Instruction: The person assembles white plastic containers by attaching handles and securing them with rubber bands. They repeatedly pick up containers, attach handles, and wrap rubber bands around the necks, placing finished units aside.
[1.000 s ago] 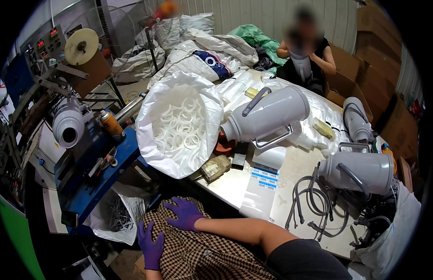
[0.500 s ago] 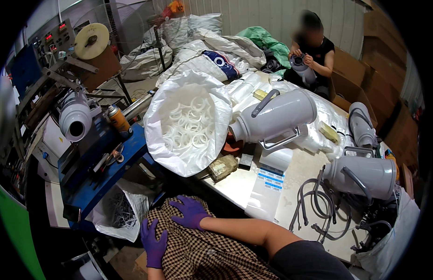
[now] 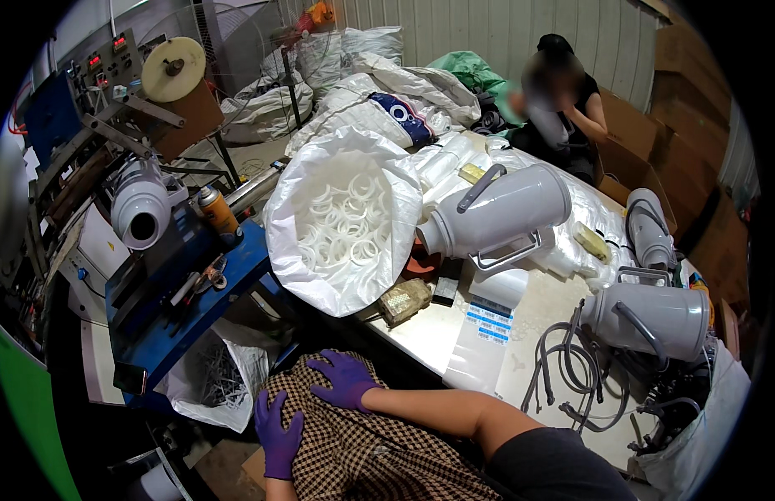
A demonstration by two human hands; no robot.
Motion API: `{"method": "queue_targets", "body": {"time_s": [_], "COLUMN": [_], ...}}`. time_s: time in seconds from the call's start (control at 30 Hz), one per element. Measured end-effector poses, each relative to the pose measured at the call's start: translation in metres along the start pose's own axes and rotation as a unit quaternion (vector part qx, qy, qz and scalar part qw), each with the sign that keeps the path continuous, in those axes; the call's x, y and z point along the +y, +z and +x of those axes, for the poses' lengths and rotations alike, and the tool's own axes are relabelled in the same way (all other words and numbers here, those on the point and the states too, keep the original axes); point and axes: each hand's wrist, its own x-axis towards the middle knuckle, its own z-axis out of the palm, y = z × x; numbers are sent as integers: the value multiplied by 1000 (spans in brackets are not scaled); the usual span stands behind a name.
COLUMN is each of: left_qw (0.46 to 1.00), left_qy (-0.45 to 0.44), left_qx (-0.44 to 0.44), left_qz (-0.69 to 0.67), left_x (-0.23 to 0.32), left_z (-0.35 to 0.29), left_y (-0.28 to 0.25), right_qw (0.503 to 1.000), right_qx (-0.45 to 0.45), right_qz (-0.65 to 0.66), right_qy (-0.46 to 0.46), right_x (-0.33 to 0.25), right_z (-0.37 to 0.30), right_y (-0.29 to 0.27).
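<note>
Plainly, our left hand (image 3: 279,438) and right hand (image 3: 345,382) rest spread, empty, on checked cloth (image 3: 345,442) near the surface (image 3: 421,338); we judge the cloth soft and light, best pinched by a fold.

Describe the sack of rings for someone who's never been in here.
Find the pale table; at its left end, near the blue bench, is a big white sack with its mouth wide open. Unlike the smaller bag of thin strips lower down, it shows a heap of white rings.
</note>
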Motion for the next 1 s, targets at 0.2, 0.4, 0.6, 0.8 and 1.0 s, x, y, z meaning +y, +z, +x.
{"method": "queue_targets", "body": {"time_s": [0.2, 0.4, 0.6, 0.8, 1.0], "left_qw": [1000, 1000, 999, 999, 999], "left_qy": [2, -8, -29, -30, -8], "left_qx": [-3, -9, -26, -28, -41], "left_qz": [4, 3, -23, -22, -2], "left_x": [-5, -4, 4, -1, -7], "left_z": [-1, 1, 1, 1, 2], "left_y": [1, 2, -1, 3, 5], "right_qw": [1000, 999, 1000, 1000, 1000], "right_qx": [8, 32, 11, 9, 4], "right_qz": [2, -8, 2, -1, 8], "right_qy": [-6, -19, -2, 3, 12], "right_x": [0, 1, 2, 2, 1], "right_z": [-1, -1, 0, -1, -3], "right_y": [2, 4, 7, 6, -1]}}
